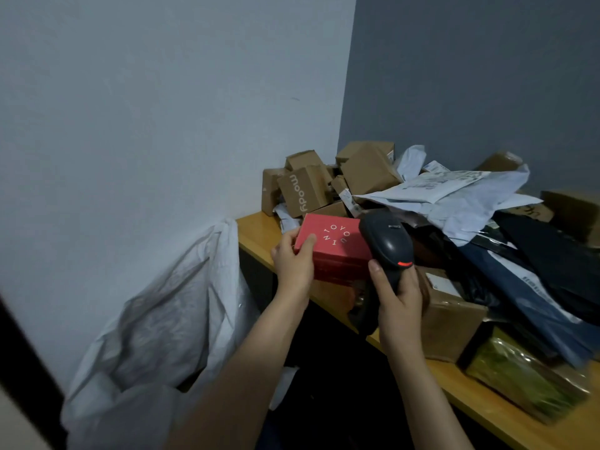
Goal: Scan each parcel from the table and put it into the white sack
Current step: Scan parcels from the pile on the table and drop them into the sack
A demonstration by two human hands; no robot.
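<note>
Head view: left hand (292, 266) pinching red box (334, 251) corner, seemingly light and rigid; right hand (397, 295) gripping scanner (386, 246).

The left hand (293, 266) grips a red box (334, 251) by its left end, above the desk (256, 237) edge. The right hand (397, 295) holds a black scanner (384, 241) just right of the box. Brown boxes (303, 191) and mailers (454, 193) are piled on the desk. A white sack (168, 319) stands open at the desk's left.
</note>
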